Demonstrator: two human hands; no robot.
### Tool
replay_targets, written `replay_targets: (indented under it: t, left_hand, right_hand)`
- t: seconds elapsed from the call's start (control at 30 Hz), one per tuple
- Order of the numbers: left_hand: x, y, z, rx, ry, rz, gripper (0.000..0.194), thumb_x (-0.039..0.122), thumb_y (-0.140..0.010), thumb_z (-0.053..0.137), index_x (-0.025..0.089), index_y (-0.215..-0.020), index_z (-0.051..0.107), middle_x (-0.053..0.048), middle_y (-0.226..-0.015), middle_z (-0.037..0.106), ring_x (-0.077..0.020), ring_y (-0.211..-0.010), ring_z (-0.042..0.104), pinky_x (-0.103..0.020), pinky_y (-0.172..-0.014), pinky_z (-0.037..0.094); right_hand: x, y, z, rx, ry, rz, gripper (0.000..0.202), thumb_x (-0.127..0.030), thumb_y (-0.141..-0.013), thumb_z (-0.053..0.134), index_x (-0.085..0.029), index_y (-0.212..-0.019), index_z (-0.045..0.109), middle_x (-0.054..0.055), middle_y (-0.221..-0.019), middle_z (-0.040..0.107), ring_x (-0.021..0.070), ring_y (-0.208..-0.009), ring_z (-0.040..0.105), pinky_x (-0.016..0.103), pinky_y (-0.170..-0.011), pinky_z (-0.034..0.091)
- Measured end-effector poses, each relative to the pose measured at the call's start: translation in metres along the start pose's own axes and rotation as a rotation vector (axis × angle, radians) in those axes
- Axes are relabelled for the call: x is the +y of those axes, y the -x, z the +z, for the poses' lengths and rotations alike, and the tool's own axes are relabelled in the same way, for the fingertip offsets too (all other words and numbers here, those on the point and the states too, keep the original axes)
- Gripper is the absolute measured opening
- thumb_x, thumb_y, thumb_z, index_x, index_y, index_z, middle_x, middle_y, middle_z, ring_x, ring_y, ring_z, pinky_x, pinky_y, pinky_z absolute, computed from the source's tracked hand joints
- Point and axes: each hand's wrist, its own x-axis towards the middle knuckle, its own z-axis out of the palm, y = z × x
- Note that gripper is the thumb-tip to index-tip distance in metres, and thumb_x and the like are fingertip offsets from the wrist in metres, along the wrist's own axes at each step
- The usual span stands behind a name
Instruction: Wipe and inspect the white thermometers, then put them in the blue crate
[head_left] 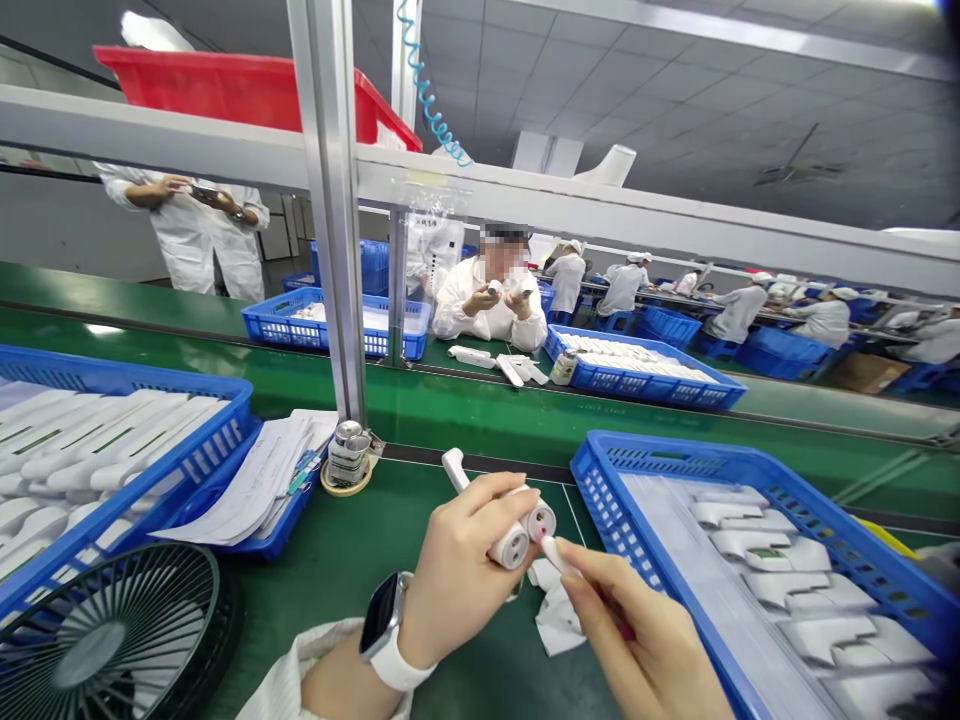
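Note:
My left hand (465, 550) is wrapped around two white handheld devices that look like infrared thermometers. The round end of one device (511, 547) faces me, and the end of the other device (541, 520) sits just above it to the right. A white handle (454, 468) sticks out beyond my fingers. Between thumb and fingertips, my right hand (637, 620) pinches a small white piece (556, 553), perhaps a folded wipe, against or very near the upper device's end. Beneath the hands, crumpled white wipes (559, 620) lie on the green bench (322, 600).
Blue crates (600, 490) (240, 400) of white housings flank me. Papers (255, 480), a small metal can (349, 450) and a black fan (112, 640) stand left. A metal post (330, 220) rises ahead. Across the bench, a co-worker (491, 300) holds white parts.

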Motion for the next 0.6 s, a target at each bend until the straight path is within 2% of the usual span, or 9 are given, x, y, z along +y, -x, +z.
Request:
replay_targets:
  t: [0.07, 0.17, 0.23, 0.4, 0.5, 0.6]
  left_hand:
    - [-0.001, 0.0, 0.0, 0.002, -0.001, -0.01, 0.028, 0.019, -0.076, 0.066, 0.021, -0.105, 0.066, -0.009, -0.113, 0.064, -0.0184, -0.098, 0.064, -0.028, -0.083, 0.054]
    - [0.0, 0.0, -0.002, -0.005, 0.066, -0.051, 0.032, 0.017, -0.073, 0.069, 0.02, -0.104, 0.066, -0.008, -0.113, 0.063, -0.018, -0.1, 0.063, -0.027, -0.087, 0.053]
    - [0.002, -0.001, -0.005, -0.023, 0.135, -0.095, 0.033, 0.017, -0.07, 0.072, 0.019, -0.102, 0.066, -0.008, -0.112, 0.064, -0.0177, -0.101, 0.062, -0.026, -0.089, 0.052]
    - [0.006, -0.004, -0.015, -0.071, 0.268, -0.167, 0.033, 0.019, -0.067, 0.075, 0.022, -0.099, 0.067, -0.004, -0.107, 0.067, -0.0164, -0.102, 0.061, -0.026, -0.092, 0.05]
    - [0.007, -0.003, -0.014, -0.08, 0.286, -0.151, 0.035, 0.019, -0.066, 0.076, 0.024, -0.1, 0.067, -0.003, -0.107, 0.067, -0.0162, -0.102, 0.061, -0.027, -0.092, 0.05]
    - [0.009, 0.0, -0.01, -0.061, 0.237, -0.072, 0.036, 0.02, -0.067, 0.076, 0.023, -0.102, 0.066, -0.006, -0.109, 0.066, -0.017, -0.102, 0.062, -0.026, -0.091, 0.051]
  right_hand:
    - [0.001, 0.001, -0.006, -0.009, 0.035, 0.046, 0.022, -0.029, -0.092, 0.05, -0.03, -0.113, 0.056, -0.002, -0.095, 0.068, 0.0102, -0.08, 0.066, 0.012, -0.068, 0.051]
    - [0.011, 0.005, -0.01, 0.085, 0.09, 0.089, 0.024, -0.033, -0.091, 0.05, -0.028, -0.114, 0.056, 0.0, -0.1, 0.068, 0.0114, -0.085, 0.066, 0.013, -0.071, 0.051]
    - [0.027, 0.01, -0.005, 0.122, 0.104, 0.142, 0.025, -0.036, -0.092, 0.048, -0.026, -0.113, 0.056, 0.002, -0.099, 0.068, 0.0126, -0.082, 0.066, 0.016, -0.069, 0.052]
    - [0.066, 0.032, 0.013, 0.075, 0.077, 0.337, 0.03, -0.041, -0.091, 0.048, -0.02, -0.11, 0.059, 0.005, -0.085, 0.068, 0.0161, -0.071, 0.066, 0.02, -0.057, 0.052]
    - [0.057, 0.041, 0.011, 0.175, -0.036, 0.329, 0.03, -0.041, -0.088, 0.053, -0.02, -0.108, 0.061, 0.004, -0.079, 0.067, 0.0161, -0.068, 0.065, 0.019, -0.055, 0.053]
    - [0.024, 0.04, 0.003, 0.265, -0.101, 0.228, 0.026, -0.034, -0.087, 0.055, -0.022, -0.109, 0.061, 0.002, -0.071, 0.065, 0.0122, -0.052, 0.059, 0.017, -0.046, 0.05]
